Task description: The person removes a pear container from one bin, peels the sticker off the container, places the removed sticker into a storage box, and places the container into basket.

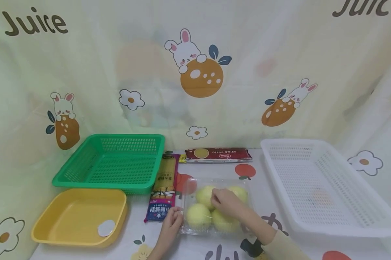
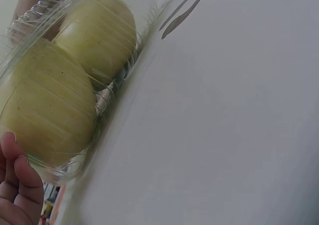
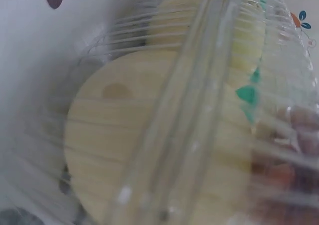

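Centrally, a clear plastic container [image 1: 219, 183] is set on a white tablecloth [image 1: 137, 233] printed with fruit, and four pale yellow-green round fruits [image 1: 198, 216] are seen through its walls. Both bare hands are brought to it. By the left hand [image 1: 171, 221], the near part of the container's left side is touched; its fingers are bent close together, but whether the plastic edge is gripped cannot be told. The right hand [image 1: 227, 203] is placed over the middle of the container, palm down, with its fingers curled; whether anything is pinched there cannot be told, as its fingers are blurred and seen only through plastic in the right wrist view.

Just left of the container, a spaghetti packet [image 1: 163, 191] with a pink and blue label is laid lengthwise, its far end beside a green basket [image 1: 127, 168]. Nearer the viewer, a yellow tray [image 1: 68, 220] is placed, with a round white disc [image 1: 106, 228] at its right end. Behind the container, a red packet [image 1: 219, 155] is laid crosswise, its lettering upside down. To the right, well apart, a white basket [image 1: 319, 184] is placed.
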